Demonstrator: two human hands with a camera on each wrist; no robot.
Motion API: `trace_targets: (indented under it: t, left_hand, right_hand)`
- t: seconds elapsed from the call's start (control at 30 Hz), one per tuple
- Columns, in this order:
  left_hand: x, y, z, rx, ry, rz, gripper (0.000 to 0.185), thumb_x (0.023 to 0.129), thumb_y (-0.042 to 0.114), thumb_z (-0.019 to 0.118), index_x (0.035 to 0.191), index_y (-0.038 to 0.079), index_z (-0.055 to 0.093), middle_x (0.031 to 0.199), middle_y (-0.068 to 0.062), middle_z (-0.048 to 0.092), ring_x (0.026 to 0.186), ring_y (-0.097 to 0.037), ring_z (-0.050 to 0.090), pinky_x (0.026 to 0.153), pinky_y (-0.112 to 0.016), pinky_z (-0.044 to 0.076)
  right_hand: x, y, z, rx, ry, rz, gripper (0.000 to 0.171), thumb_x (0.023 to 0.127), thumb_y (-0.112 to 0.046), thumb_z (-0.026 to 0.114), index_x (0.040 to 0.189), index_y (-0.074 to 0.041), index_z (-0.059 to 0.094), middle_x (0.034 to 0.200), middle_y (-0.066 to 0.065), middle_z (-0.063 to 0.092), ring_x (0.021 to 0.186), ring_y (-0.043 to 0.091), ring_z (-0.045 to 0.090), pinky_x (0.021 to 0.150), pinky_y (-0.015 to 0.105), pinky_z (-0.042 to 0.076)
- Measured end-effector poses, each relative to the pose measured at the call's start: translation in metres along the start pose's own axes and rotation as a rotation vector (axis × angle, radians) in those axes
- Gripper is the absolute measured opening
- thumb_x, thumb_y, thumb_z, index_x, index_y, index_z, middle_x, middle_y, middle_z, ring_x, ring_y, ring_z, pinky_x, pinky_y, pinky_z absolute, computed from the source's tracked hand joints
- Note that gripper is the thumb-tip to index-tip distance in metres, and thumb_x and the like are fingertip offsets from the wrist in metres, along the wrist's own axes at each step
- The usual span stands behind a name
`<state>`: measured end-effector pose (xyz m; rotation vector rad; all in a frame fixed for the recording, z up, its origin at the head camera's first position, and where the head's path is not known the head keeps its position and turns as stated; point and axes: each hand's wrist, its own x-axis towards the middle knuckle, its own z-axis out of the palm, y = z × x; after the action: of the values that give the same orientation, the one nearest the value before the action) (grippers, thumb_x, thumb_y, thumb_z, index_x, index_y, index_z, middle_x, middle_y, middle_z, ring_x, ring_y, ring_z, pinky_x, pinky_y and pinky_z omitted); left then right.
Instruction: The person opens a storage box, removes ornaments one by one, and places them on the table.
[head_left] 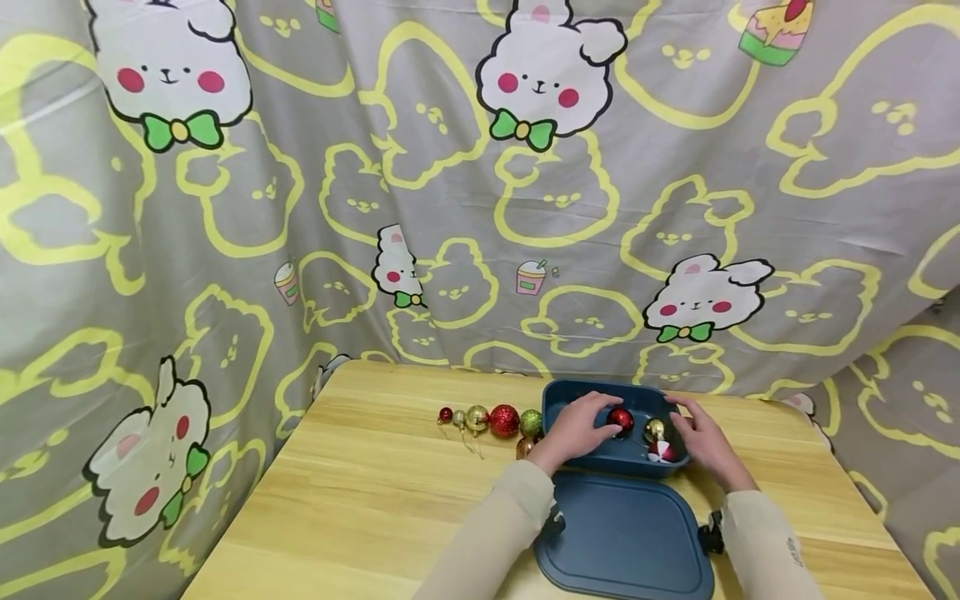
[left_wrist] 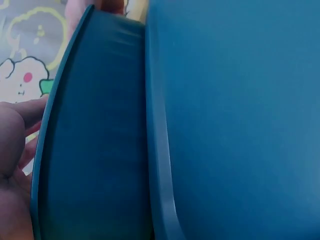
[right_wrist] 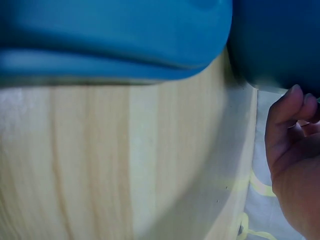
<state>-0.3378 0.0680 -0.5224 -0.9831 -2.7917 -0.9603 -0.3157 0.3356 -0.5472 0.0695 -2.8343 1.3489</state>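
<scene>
Left hand (head_left: 576, 430) reaches into the deep blue plastic tub (head_left: 564, 398), fingers curled over a glittery red bauble (head_left: 620, 418) inside it. Right hand (head_left: 702, 439) sits at the tub's right rim, fingers bent against the wall; I cannot tell whether they truly clamp it. A small gold bauble (head_left: 655, 429) lies between both hands. The flat blue lid (head_left: 622, 537) lies just in front on the wooden bench (head_left: 360, 500), with a row of red, gold and green baubles (head_left: 504, 420) left of the tub.
</scene>
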Motion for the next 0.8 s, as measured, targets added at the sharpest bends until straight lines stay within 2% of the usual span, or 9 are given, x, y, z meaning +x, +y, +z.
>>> trace_targets:
  t: [0.13,0.23,0.43,0.57,0.7,0.8]
  left_hand:
    - [0.003,0.003,0.004,0.027,-0.016,0.0,0.05,0.102,0.039,0.066,0.149,0.025,0.057,0.146,0.008,0.059,0.131,-0.009,0.059,0.107,-0.027,0.051]
    - [0.007,0.005,0.005,0.034,-0.025,0.012,0.05,0.102,0.039,0.066,0.15,0.025,0.056,0.147,0.007,0.058,0.133,-0.01,0.057,0.109,-0.027,0.049]
    - [0.011,0.01,0.007,0.055,-0.071,-0.01,0.053,0.102,0.039,0.066,0.153,0.029,0.052,0.155,0.008,0.053,0.139,-0.014,0.052,0.112,-0.03,0.047]
    - [0.01,0.01,0.011,0.099,-0.113,-0.05,0.056,0.102,0.04,0.066,0.155,0.03,0.05,0.159,0.008,0.048,0.144,-0.016,0.048,0.116,-0.032,0.045]
    - [0.009,0.009,0.013,0.13,-0.131,-0.083,0.053,0.101,0.04,0.067,0.152,0.03,0.054,0.154,0.008,0.053,0.137,-0.014,0.053,0.11,-0.03,0.049]
    - [0.01,0.011,0.012,0.128,-0.133,-0.103,0.049,0.101,0.041,0.068,0.147,0.031,0.058,0.148,0.009,0.056,0.129,-0.011,0.057,0.103,-0.027,0.051]
  right_hand:
    - [0.0,-0.001,0.001,0.011,-0.004,0.008,0.052,0.114,-0.036,0.036,0.16,-0.011,0.033,0.109,0.025,0.06,0.078,0.023,0.055,0.057,0.031,0.047]
    - [0.0,-0.001,0.0,0.001,0.008,0.01,0.051,0.114,-0.035,0.036,0.159,-0.011,0.034,0.103,0.024,0.061,0.079,0.023,0.055,0.058,0.03,0.047]
    - [0.0,-0.002,0.0,-0.006,0.014,-0.005,0.049,0.115,-0.03,0.037,0.159,-0.009,0.035,0.121,0.03,0.061,0.093,0.027,0.059,0.061,0.029,0.047]
    - [0.0,-0.004,0.001,0.009,0.005,-0.001,0.049,0.115,-0.029,0.037,0.159,-0.009,0.034,0.117,0.03,0.061,0.084,0.023,0.056,0.057,0.03,0.046]
    - [0.001,-0.003,0.001,0.005,0.005,-0.003,0.05,0.115,-0.03,0.036,0.159,-0.007,0.033,0.117,0.029,0.061,0.081,0.021,0.055,0.057,0.031,0.045]
    - [0.002,-0.001,0.001,-0.011,0.011,-0.005,0.05,0.115,-0.031,0.036,0.159,-0.007,0.034,0.109,0.026,0.061,0.081,0.022,0.054,0.058,0.031,0.044]
